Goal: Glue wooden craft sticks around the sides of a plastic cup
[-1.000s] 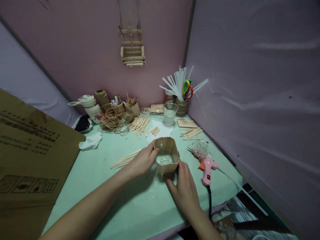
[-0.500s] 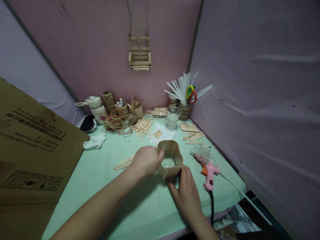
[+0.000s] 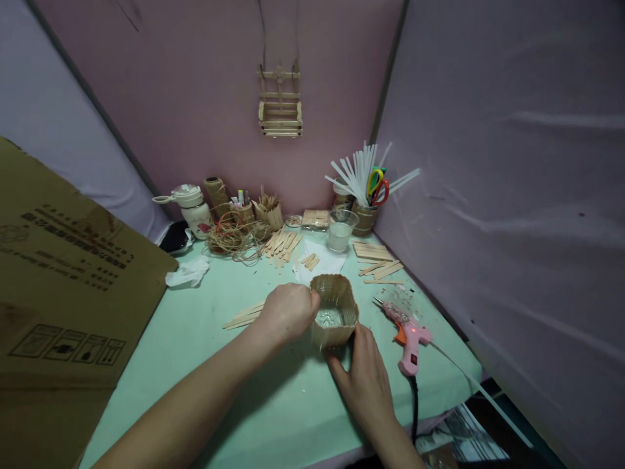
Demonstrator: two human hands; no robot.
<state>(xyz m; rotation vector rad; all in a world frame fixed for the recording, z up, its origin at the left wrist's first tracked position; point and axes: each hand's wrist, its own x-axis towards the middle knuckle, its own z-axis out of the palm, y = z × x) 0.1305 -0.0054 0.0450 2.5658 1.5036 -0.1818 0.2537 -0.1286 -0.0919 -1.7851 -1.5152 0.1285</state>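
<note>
A box-like cup faced with wooden craft sticks (image 3: 334, 337) is tilted toward me over the table, its clear bottom showing through the open top. My left hand (image 3: 289, 311) is closed on its left wall, with the thumb at the rim; the other fingertips are hidden. Around the lower right side and base curves my right hand (image 3: 364, 378), thumb underneath and fingers against the wall. Several loose craft sticks (image 3: 244, 315) lie beside my left wrist. To the right rests a pink hot glue gun (image 3: 413, 342) with a glue stick in its back.
A cardboard box (image 3: 73, 306) stands at the left. Behind are a white bottle (image 3: 196, 215), tangled twine (image 3: 237, 238), a plastic cup (image 3: 340, 231) and a holder (image 3: 364, 220) with glue sticks and scissors. The glue gun's cord (image 3: 415, 407) runs over the front edge.
The view has shifted slightly, so the background sits a little farther right. Both hands keep the same hold on the cup.
</note>
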